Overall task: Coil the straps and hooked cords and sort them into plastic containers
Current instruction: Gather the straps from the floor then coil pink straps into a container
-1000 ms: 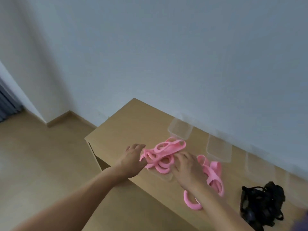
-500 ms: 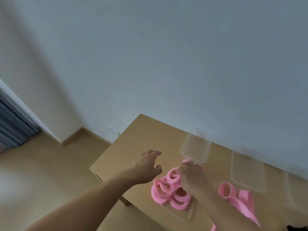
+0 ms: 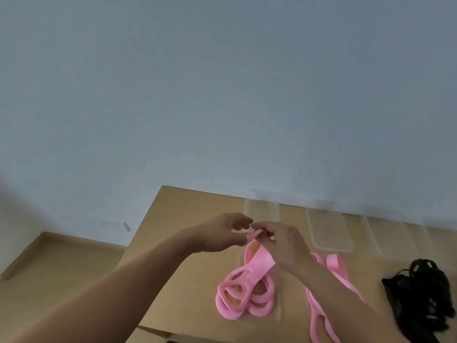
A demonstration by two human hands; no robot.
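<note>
A pink strap point(image 3: 247, 288) with several loops lies coiled inside a clear plastic container point(image 3: 279, 305) at the table's front left. Its free end rises to my hands. My right hand point(image 3: 284, 243) pinches that end at the top. My left hand point(image 3: 222, 233) meets it from the left, fingers curled at the strap's tip. A second pink strap point(image 3: 331, 268) lies loose on the table, partly under my right forearm. A black tangle of hooked cords point(image 3: 422, 293) sits at the right.
Clear containers stand in a row by the wall: one behind my hands point(image 3: 262, 209), one in the middle point(image 3: 329, 229), one further right point(image 3: 390, 236). The wooden table point(image 3: 188, 243) ends at left and front, with floor beyond.
My right hand has lifted the strap's end up out of the coil. My left hand, free and spread before, has come in to meet it. The view has tilted and shifted right.
</note>
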